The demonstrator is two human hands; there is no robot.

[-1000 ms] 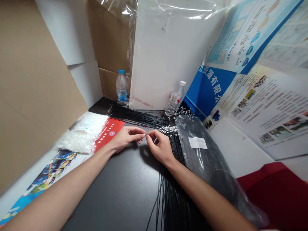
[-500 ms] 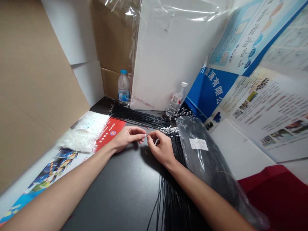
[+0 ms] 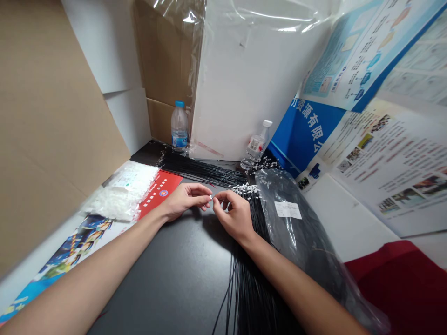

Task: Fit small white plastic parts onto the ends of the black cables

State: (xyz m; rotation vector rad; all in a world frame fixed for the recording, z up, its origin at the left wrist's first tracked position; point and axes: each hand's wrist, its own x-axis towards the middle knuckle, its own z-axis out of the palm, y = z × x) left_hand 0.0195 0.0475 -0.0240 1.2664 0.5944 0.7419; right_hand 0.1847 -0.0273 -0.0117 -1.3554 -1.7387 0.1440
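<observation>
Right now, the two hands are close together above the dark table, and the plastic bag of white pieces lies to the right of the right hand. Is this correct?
One detail is wrong: the head view shows the plastic bag of white pieces to the left of the left hand. The left hand and right hand are indeed close together above the dark table.

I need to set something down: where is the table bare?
Between the left forearm and the black wires, the dark tabletop is bare. Crowded: right, with wires and a clear bag; left, a bag of white pieces.
</observation>
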